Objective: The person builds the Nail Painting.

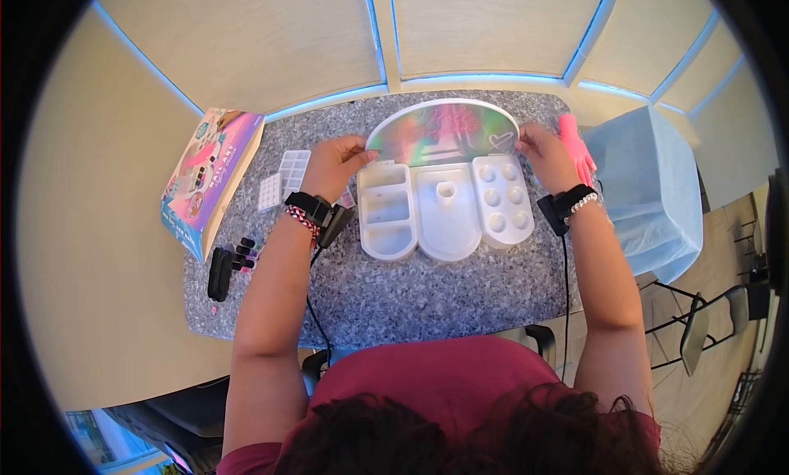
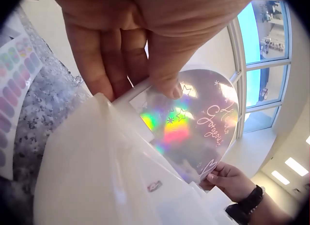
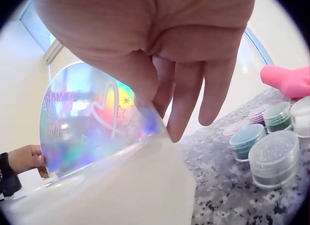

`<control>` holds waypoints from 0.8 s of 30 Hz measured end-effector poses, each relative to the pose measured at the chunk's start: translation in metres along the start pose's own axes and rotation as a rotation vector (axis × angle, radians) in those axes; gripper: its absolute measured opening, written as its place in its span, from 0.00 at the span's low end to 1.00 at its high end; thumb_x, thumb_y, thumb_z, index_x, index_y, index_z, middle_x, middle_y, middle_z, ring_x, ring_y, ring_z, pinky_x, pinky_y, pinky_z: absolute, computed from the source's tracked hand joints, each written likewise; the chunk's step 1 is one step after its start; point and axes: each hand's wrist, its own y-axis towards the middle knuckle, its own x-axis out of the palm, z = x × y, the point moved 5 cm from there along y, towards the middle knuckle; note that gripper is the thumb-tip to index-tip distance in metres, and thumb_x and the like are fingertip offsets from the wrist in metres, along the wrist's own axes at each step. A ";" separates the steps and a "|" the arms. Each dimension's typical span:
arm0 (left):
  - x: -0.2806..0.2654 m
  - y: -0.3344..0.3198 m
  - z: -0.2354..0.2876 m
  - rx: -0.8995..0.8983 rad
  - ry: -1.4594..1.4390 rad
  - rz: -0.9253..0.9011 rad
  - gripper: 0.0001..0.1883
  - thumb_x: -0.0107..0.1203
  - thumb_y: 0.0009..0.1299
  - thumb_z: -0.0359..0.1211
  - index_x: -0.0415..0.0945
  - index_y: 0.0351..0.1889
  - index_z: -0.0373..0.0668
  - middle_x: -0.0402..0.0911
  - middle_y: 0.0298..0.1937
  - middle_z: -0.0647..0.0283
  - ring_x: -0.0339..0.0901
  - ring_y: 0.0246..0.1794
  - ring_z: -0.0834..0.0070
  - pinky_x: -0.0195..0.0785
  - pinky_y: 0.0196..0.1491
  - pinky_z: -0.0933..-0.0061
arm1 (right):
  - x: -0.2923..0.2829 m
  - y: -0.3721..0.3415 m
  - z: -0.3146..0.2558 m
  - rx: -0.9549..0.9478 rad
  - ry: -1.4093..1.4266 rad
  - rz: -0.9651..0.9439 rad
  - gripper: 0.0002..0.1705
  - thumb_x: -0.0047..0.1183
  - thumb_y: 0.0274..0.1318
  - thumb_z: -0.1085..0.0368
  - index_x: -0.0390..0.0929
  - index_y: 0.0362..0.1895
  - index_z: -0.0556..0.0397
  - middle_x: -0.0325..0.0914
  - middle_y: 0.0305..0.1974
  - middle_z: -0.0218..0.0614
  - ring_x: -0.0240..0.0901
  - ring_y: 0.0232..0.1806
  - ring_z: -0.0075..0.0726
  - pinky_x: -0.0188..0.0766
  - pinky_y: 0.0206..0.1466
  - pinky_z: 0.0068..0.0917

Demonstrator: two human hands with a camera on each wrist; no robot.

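A shiny, arched panel with pink lettering and a heart stands at the back edge of a white compartment tray. The left hand pinches the panel's left lower corner; in the left wrist view its thumb lies on the panel's shiny face. At the opposite corner the right hand pinches the panel between thumb and fingers, its outer fingers extended in the right wrist view. The tray has three compartments at left, a rounded middle section with a small raised ring, and several round wells at right.
A colourful box leans at the table's left, near a black case and small bottles. White grid trays lie behind the left forearm. Right of the panel are a pink hand model and lidded jars. Nail stickers lie left.
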 end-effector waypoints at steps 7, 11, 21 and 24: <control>-0.002 -0.009 -0.006 0.001 0.099 0.026 0.10 0.66 0.79 0.31 0.89 0.52 0.36 0.92 0.42 0.61 0.86 0.42 0.76 0.77 0.49 0.70 | 0.010 -0.004 0.000 -0.010 -0.100 -0.011 0.06 0.58 0.72 0.71 0.82 0.49 0.56 0.88 0.40 0.51 0.85 0.42 0.53 0.77 0.49 0.41; -0.001 -0.008 -0.018 0.004 0.055 0.029 0.11 0.66 0.78 0.33 0.88 0.52 0.36 0.92 0.41 0.59 0.87 0.41 0.74 0.78 0.48 0.68 | 0.012 -0.007 -0.002 -0.002 -0.089 -0.023 0.07 0.59 0.71 0.70 0.82 0.50 0.56 0.86 0.40 0.53 0.84 0.42 0.57 0.77 0.49 0.42; 0.004 -0.012 -0.031 -0.110 -0.005 0.003 0.08 0.66 0.79 0.29 0.86 0.50 0.33 0.92 0.44 0.60 0.87 0.45 0.77 0.79 0.53 0.72 | 0.018 -0.011 -0.018 0.020 -0.150 0.020 0.07 0.60 0.71 0.69 0.83 0.49 0.55 0.86 0.37 0.55 0.85 0.42 0.63 0.77 0.47 0.47; 0.004 -0.013 -0.025 -0.120 0.013 0.000 0.08 0.65 0.79 0.29 0.86 0.50 0.33 0.92 0.45 0.59 0.87 0.46 0.78 0.78 0.53 0.72 | 0.020 -0.010 -0.015 0.015 -0.161 0.021 0.06 0.60 0.70 0.69 0.83 0.49 0.55 0.86 0.38 0.55 0.84 0.42 0.65 0.77 0.47 0.47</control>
